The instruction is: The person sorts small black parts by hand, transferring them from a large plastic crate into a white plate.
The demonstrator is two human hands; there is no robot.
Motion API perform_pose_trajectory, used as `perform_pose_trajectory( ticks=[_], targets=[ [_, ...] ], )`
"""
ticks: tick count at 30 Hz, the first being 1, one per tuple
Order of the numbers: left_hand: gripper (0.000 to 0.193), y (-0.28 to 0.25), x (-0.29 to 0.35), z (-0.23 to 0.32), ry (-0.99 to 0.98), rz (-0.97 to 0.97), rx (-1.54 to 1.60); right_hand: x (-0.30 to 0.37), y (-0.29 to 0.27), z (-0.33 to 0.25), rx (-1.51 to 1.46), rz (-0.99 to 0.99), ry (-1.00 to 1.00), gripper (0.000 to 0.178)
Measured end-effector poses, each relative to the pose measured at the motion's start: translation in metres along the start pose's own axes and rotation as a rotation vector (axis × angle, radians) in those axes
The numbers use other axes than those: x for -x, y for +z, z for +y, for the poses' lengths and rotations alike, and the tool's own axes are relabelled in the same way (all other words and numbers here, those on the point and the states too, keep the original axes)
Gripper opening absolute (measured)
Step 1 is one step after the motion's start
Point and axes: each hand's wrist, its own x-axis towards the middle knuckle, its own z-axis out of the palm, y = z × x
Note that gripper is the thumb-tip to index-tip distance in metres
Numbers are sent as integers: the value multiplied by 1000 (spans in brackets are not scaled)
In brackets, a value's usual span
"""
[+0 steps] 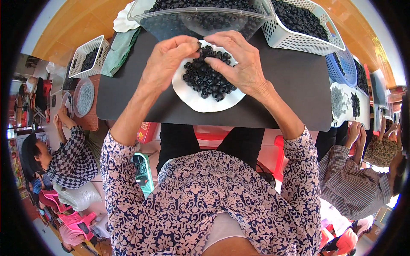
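Note:
Both my hands are over a white scalloped plate [200, 104] heaped with small round black parts [207, 79], several showing a hole in the middle. My left hand [171, 57] pinches one small black part [198, 46] between thumb and forefinger above the plate's far left side. Just to its right is my right hand [239, 64], its forefinger stretched toward that pinched part. Its thumb is held apart, close over the heap, and I see nothing between thumb and forefinger. The other right fingers are partly hidden behind the forefinger.
The plate stands on a dark table [294, 94]. Beyond it is a clear plastic bin [200, 21] of black parts, with a white perforated basket [299, 40] at right. Green cloth-like sheeting [121, 51] lies far left. Co-workers sit on both sides; a blue basket [341, 68] is at right.

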Motion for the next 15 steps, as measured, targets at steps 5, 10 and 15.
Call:
perform_pose_trajectory(
  ticks=[5,10,15],
  targets=[
    [20,3,6,-8,24,-68,413,-5,8,-2,-2,29,-45,37],
    [23,20,8,-5,-33,-45,435,-5,11,-3,-31,31,-9,34],
    [25,21,7,-9,-61,-116,498,-2,12,3,-10,35,-7,31]
  ],
)
